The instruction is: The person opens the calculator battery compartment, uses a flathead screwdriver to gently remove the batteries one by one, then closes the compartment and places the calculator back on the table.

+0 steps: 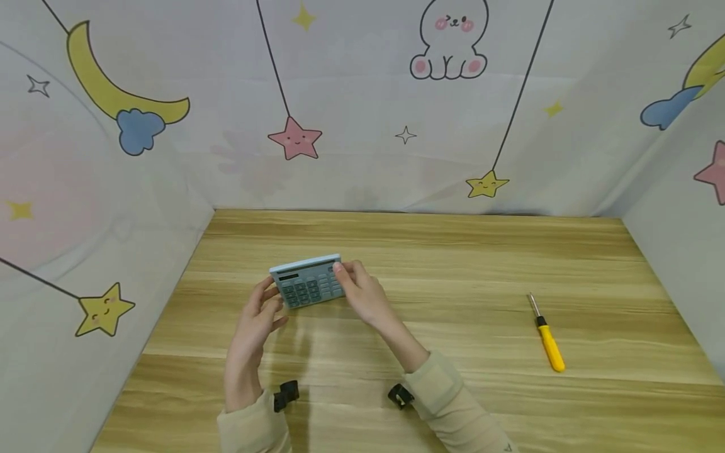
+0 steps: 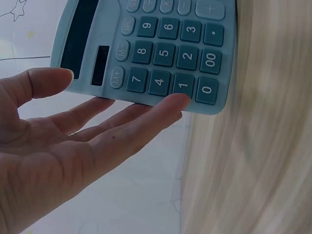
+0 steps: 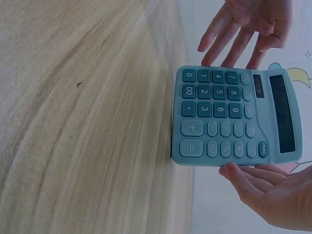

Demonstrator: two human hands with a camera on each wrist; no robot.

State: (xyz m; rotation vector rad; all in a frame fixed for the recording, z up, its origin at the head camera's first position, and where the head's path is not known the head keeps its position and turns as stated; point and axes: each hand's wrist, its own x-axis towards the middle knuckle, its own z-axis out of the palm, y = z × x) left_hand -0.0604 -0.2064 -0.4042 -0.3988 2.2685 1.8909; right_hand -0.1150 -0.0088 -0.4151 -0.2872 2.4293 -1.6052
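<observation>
A light blue calculator (image 1: 308,284) with darker number keys is raised upright, its keys facing me. My right hand (image 1: 365,296) pinches its right edge, the thumb in front and the fingers behind. At the opposite edge, my left hand (image 1: 255,321) has its fingers extended and loosely spread. In the left wrist view, that hand's fingertips meet the side of the calculator (image 2: 161,58) near the 1 key, with the thumb by the display. The right wrist view shows the whole key face, with the left hand (image 3: 253,29) above and the right hand (image 3: 273,195) below.
A screwdriver (image 1: 547,340) with a yellow handle lies to the right on the wood-grain table (image 1: 453,264). Behind and beside the table hangs a white cloth (image 1: 362,82) printed with stars and moons. Black straps show at both wrists.
</observation>
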